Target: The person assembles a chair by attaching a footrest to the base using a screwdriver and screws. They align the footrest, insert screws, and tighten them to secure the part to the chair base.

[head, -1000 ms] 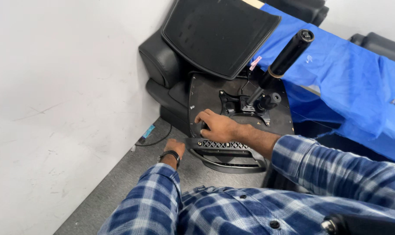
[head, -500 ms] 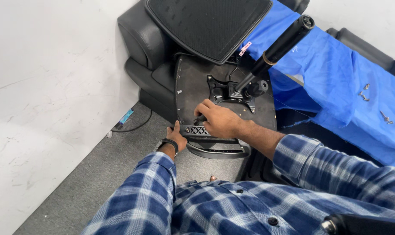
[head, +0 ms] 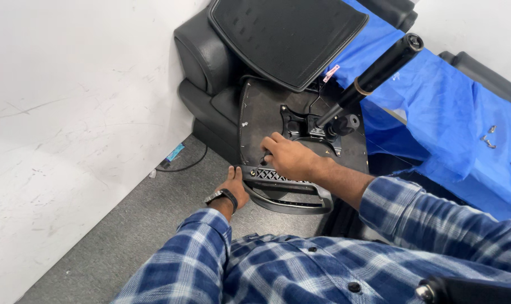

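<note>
An office chair lies tipped over, its seat underside (head: 261,118) facing me. A black gas cylinder (head: 373,76) sticks up from the metal mechanism plate (head: 306,126). The mesh backrest (head: 289,36) leans behind it. My right hand (head: 286,157) rests on the seat underside just above a black armrest (head: 289,188), fingers curled at its top edge. My left hand (head: 234,184), with a dark wristband, grips the armrest's left end. Both sleeves are blue plaid.
A black leather armchair (head: 202,67) stands against the white wall (head: 70,112). A table under a blue cloth (head: 458,129) at the right carries a few small screws (head: 487,138). A cable (head: 182,166) lies on the grey carpet.
The view shifted so the chair sits further right and higher. My right hand slid slightly down along the seat underside toward the armrest. My left hand stays on the armrest's end.
</note>
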